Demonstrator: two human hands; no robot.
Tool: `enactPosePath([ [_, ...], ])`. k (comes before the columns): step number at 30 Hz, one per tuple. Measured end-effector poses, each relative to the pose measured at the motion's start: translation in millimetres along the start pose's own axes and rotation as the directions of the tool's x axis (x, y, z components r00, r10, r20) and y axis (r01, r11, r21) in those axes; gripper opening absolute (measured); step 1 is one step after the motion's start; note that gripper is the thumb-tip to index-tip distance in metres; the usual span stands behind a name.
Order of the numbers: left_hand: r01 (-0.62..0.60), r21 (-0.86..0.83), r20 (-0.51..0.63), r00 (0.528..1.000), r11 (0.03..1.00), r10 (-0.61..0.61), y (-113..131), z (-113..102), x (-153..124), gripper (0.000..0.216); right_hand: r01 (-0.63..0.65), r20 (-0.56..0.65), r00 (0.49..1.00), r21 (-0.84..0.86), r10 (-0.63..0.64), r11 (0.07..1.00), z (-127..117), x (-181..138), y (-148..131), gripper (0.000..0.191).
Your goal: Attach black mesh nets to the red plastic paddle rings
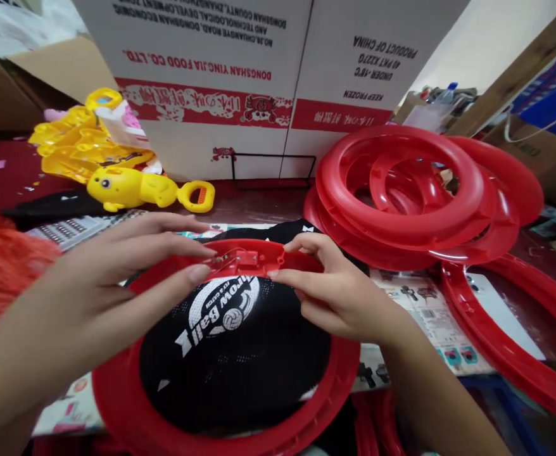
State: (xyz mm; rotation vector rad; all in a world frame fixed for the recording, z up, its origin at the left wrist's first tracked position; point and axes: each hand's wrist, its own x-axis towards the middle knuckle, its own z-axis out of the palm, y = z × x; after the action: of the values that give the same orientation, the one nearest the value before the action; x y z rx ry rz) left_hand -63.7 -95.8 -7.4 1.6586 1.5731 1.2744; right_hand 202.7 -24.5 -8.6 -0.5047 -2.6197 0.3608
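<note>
A red plastic ring (pixel 116 380) lies before me around black mesh (pixel 259 373) with a white printed ball logo. At its far side is a curved red housing piece (pixel 230 246), its hollow inside facing me, holding a small red block (pixel 247 258) and thin wires (pixel 230 261). My right hand (pixel 332 285) pinches the right end of this housing between thumb and fingers. At its left end, my left hand (pixel 130 272) has thumb and index finger closed around the thin wires; the other fingers stretch out above. What exactly sits between those fingertips is partly hidden.
Several red rings (pixel 401 234) are stacked at the right, with another loose ring (pixel 477 316) nearer. Yellow toy parts (pixel 130 187) lie at the back left. A large white carton (pixel 202 139) stands behind a black wire frame (pixel 273 155). An orange plastic bag (pixel 7 266) is at left.
</note>
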Motion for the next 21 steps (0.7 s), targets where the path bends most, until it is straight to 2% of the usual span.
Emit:
enactPosePath([
  [3,-0.089,0.175,0.112,0.991,0.981,0.070,1,20,-4,0.018,-0.025,0.054,0.998,-0.042,0.027,0.999,2,0,-6,0.043],
  [6,-0.061,0.234,0.107,0.994,0.970,0.037,-9,26,-10,0.017,-0.054,0.082,0.995,-0.061,0.059,0.997,4,0,-9,0.042],
  [11,-0.157,0.417,0.034,0.987,0.895,0.157,-12,33,-11,0.017,-0.061,0.074,0.995,-0.088,0.068,0.994,4,7,-13,0.039],
  [16,-0.210,0.437,0.025,0.975,0.875,0.222,-10,38,-8,0.010,-0.066,0.106,0.991,-0.098,0.076,0.993,5,11,-12,0.039],
  [18,-0.304,0.419,0.079,0.951,0.856,0.299,-12,37,-8,0.007,-0.060,0.095,0.993,-0.094,0.069,0.994,7,10,-10,0.038],
  [21,-0.442,0.398,0.180,0.897,0.803,0.404,-18,35,-10,0.018,-0.071,0.072,0.994,-0.085,0.078,0.994,10,9,-8,0.037],
])
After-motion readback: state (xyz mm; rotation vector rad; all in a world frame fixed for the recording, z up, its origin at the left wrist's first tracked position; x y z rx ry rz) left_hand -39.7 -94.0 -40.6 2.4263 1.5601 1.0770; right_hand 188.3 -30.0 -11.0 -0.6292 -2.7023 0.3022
